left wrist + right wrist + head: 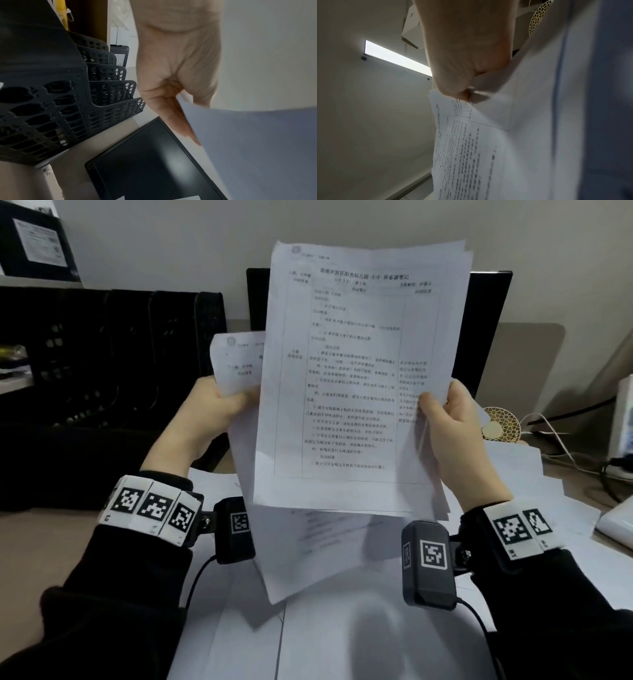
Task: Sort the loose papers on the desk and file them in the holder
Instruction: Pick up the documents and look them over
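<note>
Right hand [455, 419] grips several stacked sheets [346, 378]; left hand [212, 412] pinches 1 sheet [236, 364].

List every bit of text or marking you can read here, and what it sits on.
No text reads reliably.
Held stack, in the right hand: printed Chinese table, too blurred.
Sheet in the left hand: header, blurred.
Label on the black box: too small.
Wrist bands: square black-and-white codes, no words.
</note>
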The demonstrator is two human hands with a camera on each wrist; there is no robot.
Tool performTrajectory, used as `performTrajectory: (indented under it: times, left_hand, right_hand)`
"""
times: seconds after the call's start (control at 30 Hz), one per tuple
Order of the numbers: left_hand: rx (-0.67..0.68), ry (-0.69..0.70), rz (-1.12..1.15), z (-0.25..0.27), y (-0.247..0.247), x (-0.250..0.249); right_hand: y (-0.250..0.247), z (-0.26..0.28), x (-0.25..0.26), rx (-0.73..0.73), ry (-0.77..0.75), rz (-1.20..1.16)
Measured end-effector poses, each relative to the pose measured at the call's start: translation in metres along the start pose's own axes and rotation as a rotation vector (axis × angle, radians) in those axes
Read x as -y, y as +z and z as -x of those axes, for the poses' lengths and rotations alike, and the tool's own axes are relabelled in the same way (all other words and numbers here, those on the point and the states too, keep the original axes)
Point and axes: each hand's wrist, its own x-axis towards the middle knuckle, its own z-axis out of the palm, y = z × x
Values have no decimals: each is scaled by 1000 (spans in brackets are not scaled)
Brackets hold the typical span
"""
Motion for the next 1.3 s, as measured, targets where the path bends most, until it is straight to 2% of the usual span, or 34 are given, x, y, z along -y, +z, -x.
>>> performTrajectory:
  times: [0.07,0.17,0.23,0.3,0.37,0.47,0.53,0.6,0.7,0.8,0.93,1.03,1.13,1.2,1.3]
  left_hand:
    - [-156,33,-21,-6,-10,5]
    - [-514,112,-121,-13,-36,9]
    - [-731,173,-81,-13,-54,7]
    - [-871,213,-21,-18,-81,13]
    - [-964,199,72,-39,-126,45]
    - [-996,213,149,-58,-163,82]
    - [-987,207,161,-43,-136,54]
    - [-1043,188,113,-30,-110,30]
    - [-1107,195,65,-17,-85,10]
    - [-980,243,37,-16,-60,3]
    - [-599,107,-57,-21,-30,15]
    - [-372,51,-150,-18,-8,26]
    - [-281,36,-156,-15,10,29]
    - [-272,19,-149,-15,17,29]
    - [-332,35,-193,-14,19,27]
  right_hand:
    - [1,-1,1,-5,-8,16]
    - [1,-2,-2,12,-22,29]
    - [0,-4,-8,19,13,70]
    - [-4,-8,-18,22,57,132]
    - [-11,-11,-27,26,111,201]
    - [-23,-13,-34,-21,162,356]
    - [-32,-15,-36,-52,181,471]
    - [-40,-17,-38,-112,194,569]
    - [-43,-18,-38,-182,165,550]
    - [-30,-15,-38,-153,188,458]
    - [-14,-11,-37,13,222,146]
    - [-11,-8,-27,179,240,34]
    - [-9,-5,-17,352,247,-15]
    - [-7,-4,-15,376,248,-27]
    - [-1,-1,-13,379,255,-37]
